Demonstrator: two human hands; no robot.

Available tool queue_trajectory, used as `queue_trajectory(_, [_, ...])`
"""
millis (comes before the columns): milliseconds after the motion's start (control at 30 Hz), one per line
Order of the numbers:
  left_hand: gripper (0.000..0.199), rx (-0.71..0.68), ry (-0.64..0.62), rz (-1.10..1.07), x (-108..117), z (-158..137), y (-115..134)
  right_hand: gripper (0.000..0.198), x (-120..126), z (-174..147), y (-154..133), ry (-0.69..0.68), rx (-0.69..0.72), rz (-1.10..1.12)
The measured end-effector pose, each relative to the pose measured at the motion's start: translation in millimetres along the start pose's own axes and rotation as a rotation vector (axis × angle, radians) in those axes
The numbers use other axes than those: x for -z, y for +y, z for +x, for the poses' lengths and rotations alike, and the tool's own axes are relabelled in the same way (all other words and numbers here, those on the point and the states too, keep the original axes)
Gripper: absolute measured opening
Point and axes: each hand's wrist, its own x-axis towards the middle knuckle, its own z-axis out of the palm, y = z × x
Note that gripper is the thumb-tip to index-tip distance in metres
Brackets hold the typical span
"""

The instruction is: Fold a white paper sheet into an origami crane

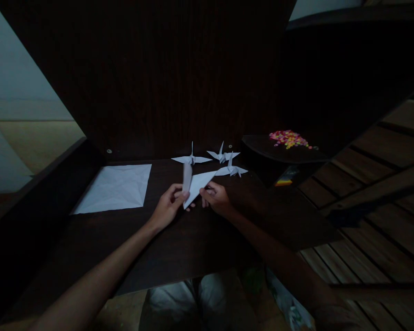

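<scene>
A partly folded piece of white origami paper [200, 183] is held up between both hands over the dark desk. My left hand [171, 202] pinches its lower left corner, thumb on top, where a narrow flap stands upright. On the right edge, my right hand [216, 197] grips the paper between thumb and curled fingers. Just beyond it stand three folded white paper cranes: one crane [192, 159] at the left, another crane [222, 156] behind, and a nearer crane [232, 170] close to the paper's upper tip.
A creased white sheet [119, 187] lies flat on the desk [179, 248] at the left. On a rounded side shelf [262, 149] at the right sits a pile of small colourful pieces [288, 139]. A dark raised board [31, 202] borders the desk's left side, and a tall panel [165, 82] its back.
</scene>
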Motion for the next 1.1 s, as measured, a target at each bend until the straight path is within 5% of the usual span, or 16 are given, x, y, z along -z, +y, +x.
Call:
queue_trajectory(167, [0.04, -0.051, 0.164, 0.007, 6.8, 4.7, -3.4, 0.034, 3.6, 0.9, -1.3, -0.003, 0.026, 0.019])
queue_trajectory(567, [0.041, -0.076, 0.304, 0.138, 2.8, 2.5, 5.4, 0.04, 4.9, 4.5, -0.6, 0.034, -0.068, 0.206])
queue_trajectory(867, [0.04, -0.229, 0.402, 0.197, 7.4, 2.3, 7.0, 0.048, 9.7, 8.6, 1.1, 0.01, -0.16, 0.333])
queue_trajectory(1100, [0.035, -0.138, 0.654, 0.072, 10.1, 4.0, 21.2, 0.05, 10.2, 6.4, 0.6, 0.039, -0.127, 0.287])
